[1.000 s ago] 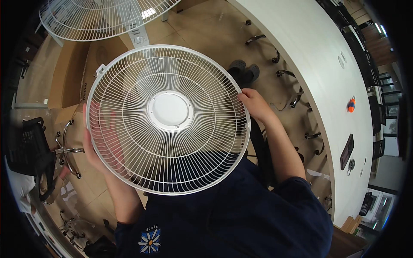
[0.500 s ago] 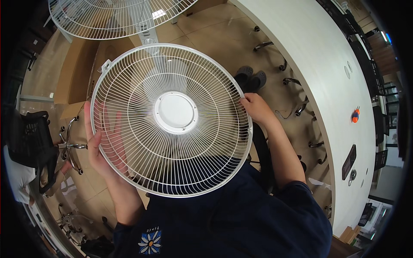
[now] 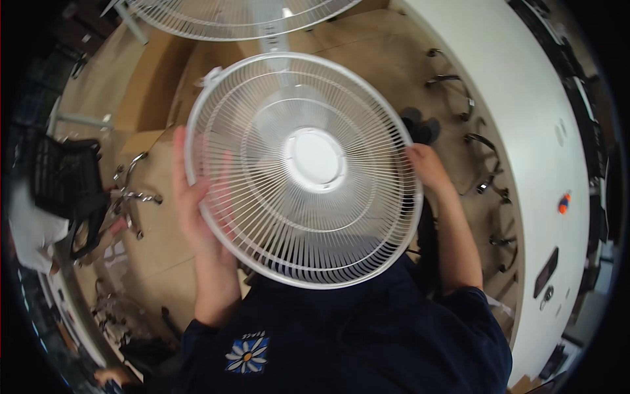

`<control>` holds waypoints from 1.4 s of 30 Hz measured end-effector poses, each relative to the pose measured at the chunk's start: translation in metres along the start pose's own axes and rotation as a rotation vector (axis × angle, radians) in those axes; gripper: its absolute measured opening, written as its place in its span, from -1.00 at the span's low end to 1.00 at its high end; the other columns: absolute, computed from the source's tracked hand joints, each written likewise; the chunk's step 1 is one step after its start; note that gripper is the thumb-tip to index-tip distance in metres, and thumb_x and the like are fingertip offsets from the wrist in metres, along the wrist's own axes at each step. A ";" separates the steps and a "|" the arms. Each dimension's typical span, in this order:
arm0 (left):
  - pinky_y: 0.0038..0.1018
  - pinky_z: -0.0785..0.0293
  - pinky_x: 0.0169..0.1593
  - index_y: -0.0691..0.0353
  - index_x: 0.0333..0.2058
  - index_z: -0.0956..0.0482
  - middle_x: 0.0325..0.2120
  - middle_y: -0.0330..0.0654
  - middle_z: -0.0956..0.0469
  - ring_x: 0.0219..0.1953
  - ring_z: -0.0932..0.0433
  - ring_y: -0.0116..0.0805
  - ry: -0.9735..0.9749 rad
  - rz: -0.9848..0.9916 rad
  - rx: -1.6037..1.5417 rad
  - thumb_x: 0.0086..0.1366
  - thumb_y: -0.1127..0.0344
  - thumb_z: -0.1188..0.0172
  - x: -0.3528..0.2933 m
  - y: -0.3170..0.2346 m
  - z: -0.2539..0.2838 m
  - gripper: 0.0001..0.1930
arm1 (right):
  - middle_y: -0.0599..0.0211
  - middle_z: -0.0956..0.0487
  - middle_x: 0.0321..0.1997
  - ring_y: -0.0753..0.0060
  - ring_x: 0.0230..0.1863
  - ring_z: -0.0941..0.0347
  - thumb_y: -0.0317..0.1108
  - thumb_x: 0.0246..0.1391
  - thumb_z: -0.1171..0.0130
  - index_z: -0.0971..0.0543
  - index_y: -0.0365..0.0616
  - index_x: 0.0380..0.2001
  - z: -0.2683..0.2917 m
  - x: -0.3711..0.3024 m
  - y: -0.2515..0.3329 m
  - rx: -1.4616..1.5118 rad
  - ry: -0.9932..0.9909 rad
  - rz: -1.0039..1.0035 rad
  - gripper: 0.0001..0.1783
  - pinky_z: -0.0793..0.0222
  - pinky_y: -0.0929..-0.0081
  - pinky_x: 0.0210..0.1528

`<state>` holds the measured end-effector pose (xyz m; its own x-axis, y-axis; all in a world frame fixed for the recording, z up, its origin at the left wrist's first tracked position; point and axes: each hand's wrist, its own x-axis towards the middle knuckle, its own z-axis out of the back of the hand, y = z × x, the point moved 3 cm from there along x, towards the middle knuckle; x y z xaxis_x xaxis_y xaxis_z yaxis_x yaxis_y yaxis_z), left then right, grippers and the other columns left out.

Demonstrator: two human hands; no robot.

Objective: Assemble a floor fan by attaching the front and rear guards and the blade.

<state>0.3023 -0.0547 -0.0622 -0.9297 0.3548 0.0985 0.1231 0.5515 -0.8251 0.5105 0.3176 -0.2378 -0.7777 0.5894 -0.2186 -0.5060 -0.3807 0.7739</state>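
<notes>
A round white fan grille with a solid disc at its centre is held in front of my dark shirt. My left hand grips its left rim, thumb on the near side and fingers spread behind the wires, where they show blurred. On the right rim, my right hand pinches the edge with its fingers curled; part of them is hidden by the rim. A small clip sticks out at the grille's upper left. Beyond it stands a white fan with its own wire guard, cut off by the top edge.
An open cardboard box stands on the floor at the upper left. Dark clogs lie beyond my right hand. A long white table curves along the right, bearing a phone and an orange-blue item. A black office chair and a person's sleeve are at the left.
Nearly the whole scene has shifted rightward in the picture, with some blur. The grille has moved right and slightly up in it, with both hands keeping their hold.
</notes>
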 end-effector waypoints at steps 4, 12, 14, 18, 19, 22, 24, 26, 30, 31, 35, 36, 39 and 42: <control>-0.10 -0.35 0.40 0.29 0.49 -0.02 0.43 0.11 -0.15 0.47 -0.18 -0.07 0.065 0.201 0.100 0.23 0.64 0.09 0.022 0.022 0.049 -0.20 | 0.36 -0.60 -0.44 0.55 -0.42 -0.49 -0.26 0.37 -0.06 -0.62 -0.30 -0.27 0.014 -0.005 -0.016 0.183 -0.165 -0.081 -0.69 -0.41 0.47 -0.32; 0.08 -0.33 0.41 0.25 0.49 -0.02 0.42 0.15 -0.15 0.46 -0.21 0.00 0.050 0.232 0.064 0.23 0.74 0.21 0.049 0.045 0.113 -0.20 | 0.50 -0.51 -0.43 0.69 -0.37 -0.37 -0.30 0.37 -0.12 -0.56 -0.29 -0.32 0.043 -0.049 0.081 0.171 -0.195 0.065 -0.75 -0.29 0.59 -0.29; 0.21 -0.33 0.39 0.22 0.49 -0.03 0.42 0.17 -0.15 0.47 -0.19 0.03 0.051 0.189 0.005 0.21 0.73 0.21 0.050 0.048 0.125 -0.18 | 0.53 -0.50 -0.40 0.73 -0.33 -0.35 -0.31 0.37 -0.14 -0.55 -0.27 -0.30 0.046 -0.064 0.101 0.179 -0.180 0.142 -0.78 -0.28 0.63 -0.25; 0.24 -0.32 0.39 0.22 0.48 -0.06 0.41 0.15 -0.18 0.46 -0.20 0.02 0.046 0.205 -0.095 0.13 0.72 0.16 0.058 0.064 0.144 -0.14 | 0.54 -0.45 -0.39 0.72 -0.31 -0.35 -0.37 0.37 -0.13 -0.52 -0.25 -0.30 0.051 -0.084 0.129 0.295 -0.209 0.237 -0.83 -0.29 0.67 -0.18; 0.24 -0.32 0.39 0.22 0.48 -0.06 0.41 0.15 -0.18 0.46 -0.20 0.02 0.033 0.201 -0.093 0.13 0.72 0.16 0.059 0.066 0.147 -0.14 | 0.53 -0.44 -0.39 0.71 -0.31 -0.35 -0.38 0.37 -0.11 -0.52 -0.26 -0.30 0.051 -0.086 0.130 0.305 -0.225 0.269 -0.83 -0.29 0.67 -0.18; 0.22 -0.31 0.40 0.25 0.46 -0.10 0.37 0.13 -0.23 0.44 -0.24 0.00 0.017 0.247 -0.132 0.09 0.67 0.11 0.061 0.068 0.142 -0.14 | 0.51 -0.44 -0.39 0.70 -0.33 -0.35 -0.39 0.38 -0.09 -0.50 -0.25 -0.33 0.057 -0.092 0.131 0.247 -0.223 0.353 -0.82 -0.29 0.67 -0.18; 0.21 -0.32 0.40 0.26 0.45 -0.10 0.36 0.13 -0.24 0.43 -0.25 0.00 0.000 0.267 -0.164 0.08 0.65 0.10 0.061 0.073 0.145 -0.15 | 0.51 -0.43 -0.40 0.71 -0.34 -0.33 -0.39 0.38 -0.09 -0.49 -0.24 -0.36 0.055 -0.090 0.130 0.259 -0.222 0.326 -0.80 -0.27 0.68 -0.20; 0.21 -0.34 0.38 0.28 0.44 -0.11 0.34 0.12 -0.27 0.42 -0.27 -0.01 0.000 0.282 -0.191 0.08 0.62 0.06 0.062 0.076 0.148 -0.16 | 0.52 -0.43 -0.41 0.72 -0.35 -0.32 -0.38 0.38 -0.09 -0.47 -0.23 -0.39 0.053 -0.088 0.129 0.274 -0.219 0.305 -0.79 -0.26 0.68 -0.22; 0.22 -0.35 0.37 0.27 0.44 -0.11 0.34 0.10 -0.28 0.42 -0.25 -0.03 0.017 0.297 -0.243 0.07 0.65 0.09 0.057 0.078 0.152 -0.15 | 0.55 -0.41 -0.46 0.75 -0.39 -0.28 -0.36 0.38 -0.12 -0.44 -0.19 -0.44 0.050 -0.080 0.130 0.277 -0.263 0.228 -0.74 -0.21 0.69 -0.26; 0.22 -0.35 0.37 0.27 0.44 -0.11 0.34 0.10 -0.28 0.42 -0.25 -0.03 0.018 0.291 -0.244 0.07 0.65 0.09 0.055 0.078 0.153 -0.15 | 0.57 -0.40 -0.48 0.76 -0.41 -0.27 -0.35 0.38 -0.12 -0.44 -0.18 -0.45 0.048 -0.077 0.130 0.283 -0.282 0.211 -0.73 -0.20 0.70 -0.28; 0.20 -0.30 0.40 0.23 0.46 -0.09 0.34 0.07 -0.28 0.42 -0.25 -0.04 -0.008 0.278 -0.236 0.08 0.68 0.11 0.052 0.077 0.147 -0.13 | 0.56 -0.44 -0.49 0.76 -0.43 -0.31 -0.33 0.40 -0.13 -0.49 -0.20 -0.43 0.048 -0.063 0.111 0.291 -0.276 0.143 -0.73 -0.28 0.68 -0.30; 0.19 -0.25 0.43 0.20 0.46 -0.09 0.35 0.05 -0.27 0.42 -0.25 -0.05 -0.030 0.278 -0.223 0.08 0.67 0.08 0.051 0.077 0.145 -0.13 | 0.55 -0.45 -0.49 0.76 -0.41 -0.33 -0.33 0.40 -0.14 -0.50 -0.21 -0.42 0.046 -0.059 0.107 0.286 -0.283 0.150 -0.73 -0.32 0.66 -0.29; 0.16 -0.27 0.43 0.20 0.47 -0.06 0.36 0.07 -0.26 0.43 -0.25 -0.04 -0.020 0.318 -0.160 0.10 0.68 0.10 0.058 0.081 0.151 -0.13 | 0.54 -0.45 -0.50 0.75 -0.42 -0.34 -0.34 0.40 -0.14 -0.50 -0.22 -0.43 0.044 -0.054 0.106 0.304 -0.288 0.164 -0.73 -0.31 0.66 -0.30; 0.09 -0.39 0.38 0.25 0.48 0.01 0.35 0.08 -0.26 0.39 -0.31 -0.06 -0.053 0.375 -0.184 0.18 0.72 0.17 0.058 0.076 0.155 -0.16 | 0.53 -0.44 -0.51 0.74 -0.43 -0.34 -0.36 0.38 -0.14 -0.45 -0.20 -0.47 0.044 -0.051 0.116 0.324 -0.252 0.161 -0.71 -0.31 0.65 -0.31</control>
<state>0.2040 -0.1094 -0.2053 -0.8245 0.5202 -0.2228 0.5123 0.5189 -0.6843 0.5082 0.2746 -0.1107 -0.7012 0.7118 0.0409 -0.2118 -0.2628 0.9413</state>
